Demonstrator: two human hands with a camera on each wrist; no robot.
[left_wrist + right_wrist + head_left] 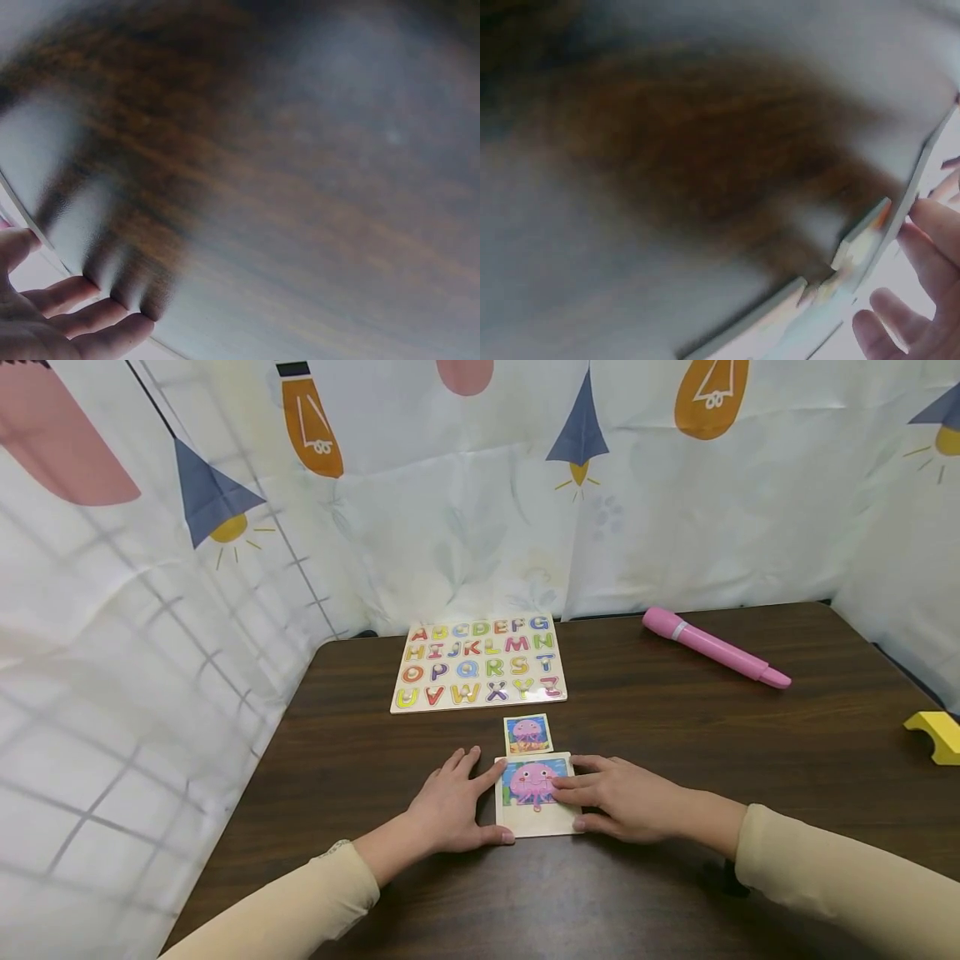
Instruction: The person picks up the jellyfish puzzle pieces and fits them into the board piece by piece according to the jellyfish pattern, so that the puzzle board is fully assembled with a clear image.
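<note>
- Puzzle board (542,821): flat on the table, lower centre of the head view. Upper part shows a pink jellyfish picture (532,777) with visible seams; lower part shows bare pale wood.
- Left hand (448,806): at the board's left side. Fingers extended and spread; index fingertip at the upper left corner, thumb tip at the lower left corner. No grip observed.
- Right hand (633,797): at the board's right side. Fingers extended, not closed round anything; one fingertip rests on the jellyfish picture, another lies at the upper right corner, thumb tip at the lower right edge.
- Picture card (528,734): small, also bearing a pink jellyfish, directly above the board in the frame. Contact between card and board cannot be determined.
- Alphabet board (480,664): upper centre of the tabletop, bearing coloured letters A to Z in rows.
- Pink pen (716,647): upper right of the tabletop, lying diagonally.
- Yellow block (937,739): at the right edge of the frame, with a curved cutout, partly out of view.
- Table (360,727): dark wood grain.
- Curtain (465,527): white, printed with lamps and bulbs, across the top and left of the frame.
</note>
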